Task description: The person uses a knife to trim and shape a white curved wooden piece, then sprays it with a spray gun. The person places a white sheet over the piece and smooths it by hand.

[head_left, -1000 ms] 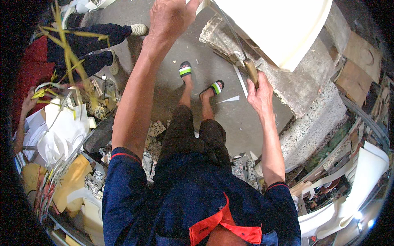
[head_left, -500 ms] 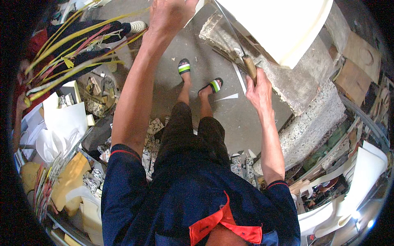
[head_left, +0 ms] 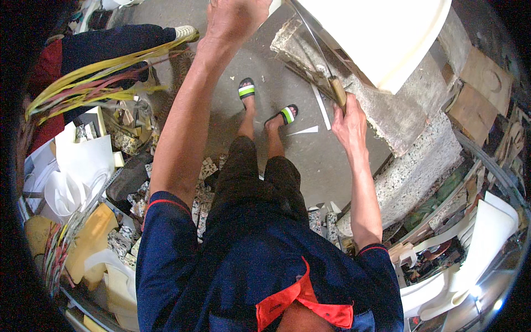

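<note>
My right hand (head_left: 348, 122) is closed around the wooden handle (head_left: 337, 91) of a long, thin-bladed knife (head_left: 313, 36). Its blade points up and left, along the left edge of a big white foam-like slab (head_left: 381, 33). The slab is overexposed, and the top of the picture cuts it off. Reaching up to the top edge is my left hand (head_left: 237, 21), its fingers mostly out of the picture. Close beside that hand shows a small white edge, so whether the fingers hold it cannot be made out.
Under the slab lies a rough speckled foam block (head_left: 406, 122), with cardboard (head_left: 478, 105) at its right. White offcuts (head_left: 83, 155) and foam scraps are heaped at left. A co-worker's dark-clad leg (head_left: 121, 44) stretches behind a bundle of yellow and pink strips (head_left: 94, 80). White slivers (head_left: 303, 131) lie on the floor.
The yellow and pink strips at the left have swung from a loose spread into a tighter, drooping bunch. My hands, the knife and the slab have barely shifted.
</note>
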A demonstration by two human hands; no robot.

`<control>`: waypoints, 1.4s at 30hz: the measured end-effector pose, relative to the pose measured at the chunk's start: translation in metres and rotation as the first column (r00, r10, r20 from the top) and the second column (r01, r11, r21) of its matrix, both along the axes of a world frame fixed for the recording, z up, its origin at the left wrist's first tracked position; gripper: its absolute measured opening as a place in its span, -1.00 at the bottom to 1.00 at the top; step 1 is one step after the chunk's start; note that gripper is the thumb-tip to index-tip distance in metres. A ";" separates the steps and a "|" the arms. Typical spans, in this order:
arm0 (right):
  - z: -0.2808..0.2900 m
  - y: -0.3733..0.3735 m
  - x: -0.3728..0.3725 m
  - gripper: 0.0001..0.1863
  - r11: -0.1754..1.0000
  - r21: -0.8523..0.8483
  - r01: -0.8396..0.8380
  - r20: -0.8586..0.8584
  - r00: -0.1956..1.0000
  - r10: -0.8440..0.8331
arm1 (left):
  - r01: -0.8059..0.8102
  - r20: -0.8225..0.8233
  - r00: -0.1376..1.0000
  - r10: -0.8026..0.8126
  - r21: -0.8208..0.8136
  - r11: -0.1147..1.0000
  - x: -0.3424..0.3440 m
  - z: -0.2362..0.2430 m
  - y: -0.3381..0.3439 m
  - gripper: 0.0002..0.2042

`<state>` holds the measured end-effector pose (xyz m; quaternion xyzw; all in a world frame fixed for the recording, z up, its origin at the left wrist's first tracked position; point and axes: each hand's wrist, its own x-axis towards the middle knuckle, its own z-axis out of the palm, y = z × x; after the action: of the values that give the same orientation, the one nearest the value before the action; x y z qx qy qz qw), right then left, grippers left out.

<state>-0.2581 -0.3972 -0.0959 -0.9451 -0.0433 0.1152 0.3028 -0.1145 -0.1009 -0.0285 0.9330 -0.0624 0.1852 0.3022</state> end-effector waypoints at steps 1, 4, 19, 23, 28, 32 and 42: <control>0.000 0.004 0.006 -0.72 1.000 -0.006 -0.005 -0.004 1.000 0.005 | -0.025 -0.046 0.999 0.025 -0.001 1.000 -0.001 0.001 -0.002 -0.86; -0.002 0.019 0.025 -0.75 1.000 -0.018 -0.001 -0.027 1.000 0.000 | 0.005 -0.002 1.000 -0.005 -0.030 1.000 -0.001 0.004 -0.005 -0.86; 0.029 0.006 0.002 -0.65 0.993 -0.118 -0.022 -0.060 0.998 0.015 | -0.176 -0.310 0.933 0.181 0.044 0.983 -0.013 0.008 -0.002 -0.69; 0.022 0.031 0.043 -0.66 0.993 -0.106 -0.058 -0.053 0.997 0.052 | -0.187 -0.349 0.918 0.187 0.033 0.982 -0.013 0.011 -0.002 -0.70; 0.033 -0.003 0.003 -0.65 0.978 -0.198 -0.062 -0.150 0.988 0.032 | -0.224 -0.341 0.917 0.205 -0.018 0.974 -0.017 0.013 0.003 -0.72; 0.058 -0.052 -0.067 -0.67 0.983 -0.180 -0.025 -0.164 0.986 -0.005 | -0.311 -0.404 0.865 0.297 0.033 0.950 -0.048 0.013 0.045 -0.72; 0.075 -0.077 -0.168 -0.79 0.988 0.077 0.131 -0.018 0.991 -0.130 | 0.046 -0.884 0.279 0.374 0.402 0.915 -0.450 -0.110 0.182 -0.65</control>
<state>-0.4257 -0.4743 -0.0212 -0.9326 0.0160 0.0994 0.3467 -0.5648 0.0815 -0.1390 0.8973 0.1954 -0.3862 0.0872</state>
